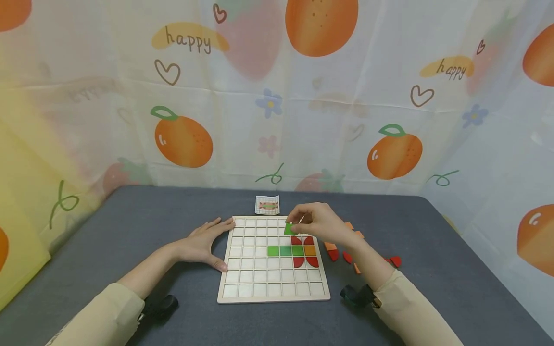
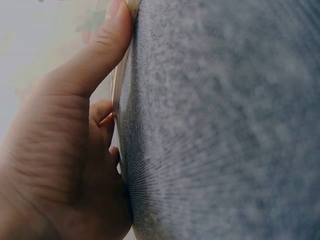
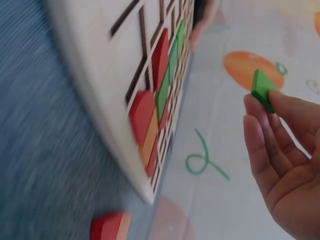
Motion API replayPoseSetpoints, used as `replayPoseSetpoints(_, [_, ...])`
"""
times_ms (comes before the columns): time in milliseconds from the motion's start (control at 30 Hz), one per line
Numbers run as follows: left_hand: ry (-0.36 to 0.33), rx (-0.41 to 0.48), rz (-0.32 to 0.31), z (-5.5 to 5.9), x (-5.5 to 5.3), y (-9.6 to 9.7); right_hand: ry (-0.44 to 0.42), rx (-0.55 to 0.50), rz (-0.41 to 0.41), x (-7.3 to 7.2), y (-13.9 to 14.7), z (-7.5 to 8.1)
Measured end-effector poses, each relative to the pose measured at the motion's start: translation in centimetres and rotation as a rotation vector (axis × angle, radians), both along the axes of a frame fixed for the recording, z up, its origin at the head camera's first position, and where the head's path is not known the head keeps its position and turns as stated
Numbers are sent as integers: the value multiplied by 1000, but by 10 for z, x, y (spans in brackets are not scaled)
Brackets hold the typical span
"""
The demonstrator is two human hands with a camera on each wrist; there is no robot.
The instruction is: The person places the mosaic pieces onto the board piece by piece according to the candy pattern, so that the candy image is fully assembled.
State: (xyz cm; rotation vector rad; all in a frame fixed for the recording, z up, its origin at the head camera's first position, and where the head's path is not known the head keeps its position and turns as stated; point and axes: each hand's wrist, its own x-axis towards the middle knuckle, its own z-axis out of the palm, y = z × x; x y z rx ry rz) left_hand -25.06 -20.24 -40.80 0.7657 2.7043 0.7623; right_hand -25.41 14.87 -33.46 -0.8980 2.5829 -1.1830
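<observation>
A white grid board lies on the table. Three green square tiles and an orange square tile form a row in it, with red rounded pieces above and below the row's right end. My right hand pinches a green square tile between thumb and fingers, over the board's upper right part. My left hand rests at the board's left edge, fingers spread; its thumb touches the board's side in the left wrist view.
A small printed pattern card lies just beyond the board's far edge. Loose orange and red pieces are scattered right of the board, partly behind my right forearm. A fruit-patterned curtain hangs behind the dark grey table.
</observation>
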Motion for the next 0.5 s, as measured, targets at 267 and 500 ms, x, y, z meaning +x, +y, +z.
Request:
replayPoseSetpoints(267, [-4,-4,8,-1,0,0,47,45,28,-7,-31,-2])
replayPoseSetpoints(500, [7,-1,7,0,0,1,59,44,47,-12,-57,-7])
